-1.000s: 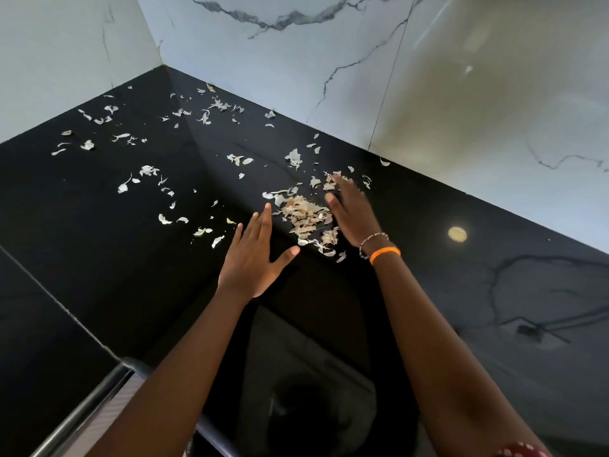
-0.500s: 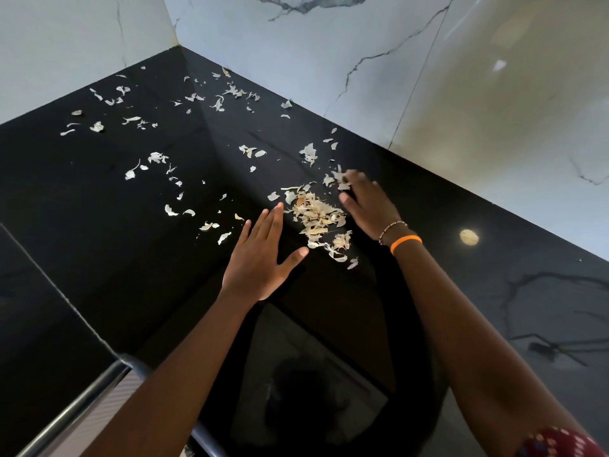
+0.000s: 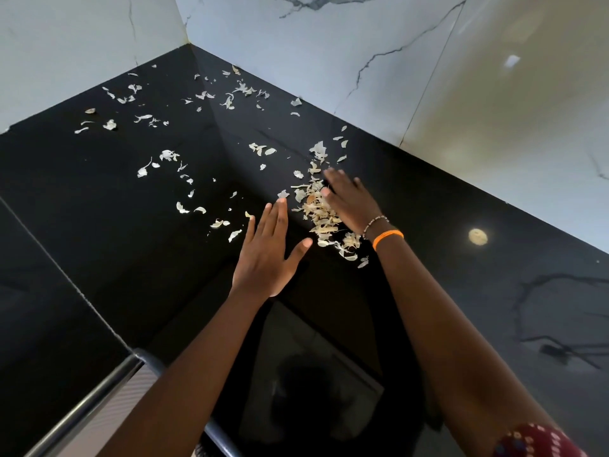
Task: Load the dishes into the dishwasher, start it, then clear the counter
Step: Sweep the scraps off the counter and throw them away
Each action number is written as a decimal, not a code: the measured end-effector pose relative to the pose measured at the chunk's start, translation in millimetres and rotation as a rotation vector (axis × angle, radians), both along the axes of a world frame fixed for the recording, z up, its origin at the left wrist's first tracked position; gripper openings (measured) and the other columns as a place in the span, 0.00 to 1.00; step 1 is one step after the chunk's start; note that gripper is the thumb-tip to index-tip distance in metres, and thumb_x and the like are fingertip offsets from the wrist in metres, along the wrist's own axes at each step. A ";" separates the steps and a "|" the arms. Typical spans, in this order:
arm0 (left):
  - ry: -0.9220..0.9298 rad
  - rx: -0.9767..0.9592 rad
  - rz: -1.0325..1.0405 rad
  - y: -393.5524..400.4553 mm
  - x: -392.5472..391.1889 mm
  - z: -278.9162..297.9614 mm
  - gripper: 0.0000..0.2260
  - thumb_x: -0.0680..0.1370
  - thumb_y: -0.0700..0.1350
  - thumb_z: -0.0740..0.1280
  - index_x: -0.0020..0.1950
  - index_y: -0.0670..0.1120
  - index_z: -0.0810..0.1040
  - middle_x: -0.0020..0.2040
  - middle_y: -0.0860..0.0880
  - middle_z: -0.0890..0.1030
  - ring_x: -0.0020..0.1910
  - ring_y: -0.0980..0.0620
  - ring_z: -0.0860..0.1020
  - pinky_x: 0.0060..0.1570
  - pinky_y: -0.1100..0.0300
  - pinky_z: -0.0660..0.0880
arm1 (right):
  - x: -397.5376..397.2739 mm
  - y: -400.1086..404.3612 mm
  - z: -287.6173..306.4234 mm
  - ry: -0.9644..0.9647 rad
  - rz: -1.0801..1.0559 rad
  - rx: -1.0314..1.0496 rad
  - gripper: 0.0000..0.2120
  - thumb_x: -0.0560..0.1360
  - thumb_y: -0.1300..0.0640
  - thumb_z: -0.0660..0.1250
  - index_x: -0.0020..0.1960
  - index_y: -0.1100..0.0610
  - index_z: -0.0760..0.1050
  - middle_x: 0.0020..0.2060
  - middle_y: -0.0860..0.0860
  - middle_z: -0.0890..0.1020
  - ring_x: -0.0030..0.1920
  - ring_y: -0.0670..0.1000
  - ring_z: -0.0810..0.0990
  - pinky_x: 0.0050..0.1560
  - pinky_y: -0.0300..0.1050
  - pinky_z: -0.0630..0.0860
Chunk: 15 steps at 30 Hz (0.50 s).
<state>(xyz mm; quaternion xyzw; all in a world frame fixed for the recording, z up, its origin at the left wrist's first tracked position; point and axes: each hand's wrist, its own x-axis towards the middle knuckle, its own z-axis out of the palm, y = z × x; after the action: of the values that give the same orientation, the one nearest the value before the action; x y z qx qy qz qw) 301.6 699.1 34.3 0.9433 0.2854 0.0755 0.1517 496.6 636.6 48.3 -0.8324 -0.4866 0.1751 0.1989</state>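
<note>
Pale dry peel scraps lie scattered over the glossy black counter (image 3: 99, 225), thickest in a small heap of peels (image 3: 319, 216) near the middle. My right hand (image 3: 349, 199) lies flat against the far right side of that heap, fingers straight, with an orange band and a bead bracelet at the wrist. My left hand (image 3: 268, 255) is flat and open just left of the heap, fingers together, thumb spread toward it. Neither hand holds anything. Loose peels (image 3: 171, 156) trail off toward the back corner.
White marble wall panels (image 3: 329, 61) close the counter at the back and left, meeting in a corner. A metal bar handle (image 3: 85, 404) runs below the counter's front edge at lower left. A ceiling light reflection (image 3: 478, 236) shines on the counter at right.
My right hand has swept leftward into the heap, pushing the peels closer together. My left hand has stayed flat beside the heap. The camera view has shifted slightly.
</note>
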 end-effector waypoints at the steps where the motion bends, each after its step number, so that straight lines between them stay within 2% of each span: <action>1: -0.009 -0.005 0.015 0.1 0.1 0.5 0.39 0.74 0.69 0.38 0.77 0.45 0.40 0.78 0.50 0.45 0.77 0.53 0.42 0.75 0.52 0.42 | -13.0 -2.3 1.3 0.052 0.071 -0.003 0.32 0.75 0.43 0.40 0.76 0.55 0.50 0.76 0.51 0.54 0.76 0.49 0.48 0.74 0.47 0.43; 3: -0.030 -0.009 0.039 -0.8 0.0 1.9 0.38 0.74 0.68 0.37 0.77 0.44 0.41 0.78 0.50 0.46 0.77 0.53 0.43 0.75 0.52 0.41 | -36.1 -14.7 6.5 0.272 0.151 0.050 0.28 0.79 0.45 0.44 0.76 0.55 0.51 0.76 0.50 0.55 0.76 0.46 0.47 0.74 0.46 0.40; 5: -0.055 -0.008 0.046 -0.8 -0.6 2.1 0.36 0.75 0.66 0.37 0.77 0.44 0.41 0.78 0.50 0.47 0.77 0.53 0.44 0.75 0.52 0.40 | -51.1 -33.0 10.8 0.463 0.074 0.164 0.25 0.81 0.48 0.51 0.75 0.55 0.52 0.75 0.50 0.56 0.76 0.46 0.50 0.76 0.48 0.41; 7: -0.080 -0.018 0.045 -0.5 -2.1 2.2 0.35 0.76 0.64 0.38 0.77 0.45 0.42 0.78 0.50 0.48 0.77 0.53 0.44 0.75 0.52 0.39 | -59.2 -55.0 9.9 0.283 -0.071 0.193 0.32 0.78 0.43 0.56 0.76 0.56 0.51 0.75 0.51 0.55 0.76 0.49 0.50 0.74 0.49 0.41; 10: -0.104 -0.014 0.060 0.5 -2.6 3.2 0.36 0.76 0.65 0.37 0.77 0.45 0.43 0.78 0.49 0.48 0.77 0.53 0.45 0.74 0.53 0.37 | -71.2 -85.6 1.3 0.001 -0.192 -0.005 0.44 0.74 0.37 0.60 0.76 0.58 0.43 0.76 0.53 0.46 0.76 0.51 0.42 0.73 0.47 0.39; 12: -0.132 -0.012 0.088 0.7 -3.1 3.8 0.37 0.75 0.67 0.35 0.77 0.45 0.43 0.78 0.49 0.48 0.77 0.52 0.45 0.73 0.53 0.36 | -84.8 -91.3 -4.8 -0.140 -0.182 -0.115 0.49 0.71 0.32 0.57 0.76 0.59 0.38 0.76 0.54 0.42 0.76 0.52 0.39 0.74 0.47 0.38; 15: -0.164 -0.033 0.111 1.5 -3.7 3.5 0.40 0.73 0.68 0.32 0.77 0.45 0.43 0.78 0.49 0.48 0.77 0.52 0.45 0.74 0.52 0.37 | -100.5 -74.2 -8.5 -0.215 -0.172 -0.108 0.50 0.69 0.28 0.50 0.75 0.60 0.36 0.76 0.55 0.42 0.76 0.53 0.39 0.75 0.49 0.40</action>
<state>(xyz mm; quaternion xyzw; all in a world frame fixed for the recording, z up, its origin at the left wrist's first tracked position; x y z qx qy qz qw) 297.9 700.5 37.8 0.9141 0.3248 0.1563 0.1856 396.1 562.4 39.8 -0.8946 -0.4218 0.0930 0.1149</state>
